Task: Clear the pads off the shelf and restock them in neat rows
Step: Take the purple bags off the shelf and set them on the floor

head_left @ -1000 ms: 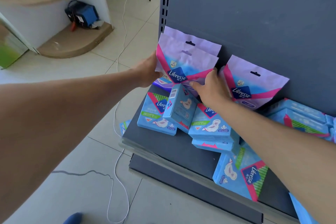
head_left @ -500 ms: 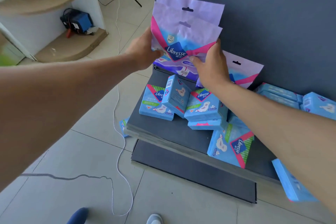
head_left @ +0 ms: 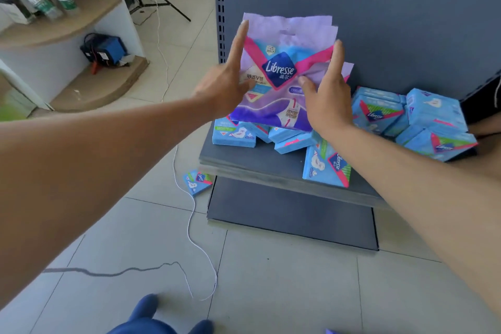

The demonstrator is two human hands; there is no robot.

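both hands have lifted two purple packs (head_left: 287, 68) higher off the shelf (head_left: 257, 163). left hand (head_left: 225, 87) and right hand (head_left: 325, 100) pinch their sides, forefingers straight up. nine or so blue boxes (head_left: 326, 165) lie jumbled below, one on the floor.

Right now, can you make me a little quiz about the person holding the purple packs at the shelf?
1. True or false: the purple Libresse packs are lifted above the shelf, not lying on it.
2. How are the left hand and right hand holding them?
A. One hand on top
B. One hand at each side, index fingers pointing up
C. Both hands underneath
3. Fill in: one blue box lies on the ____, beside the white cable.

Key
1. True
2. B
3. floor
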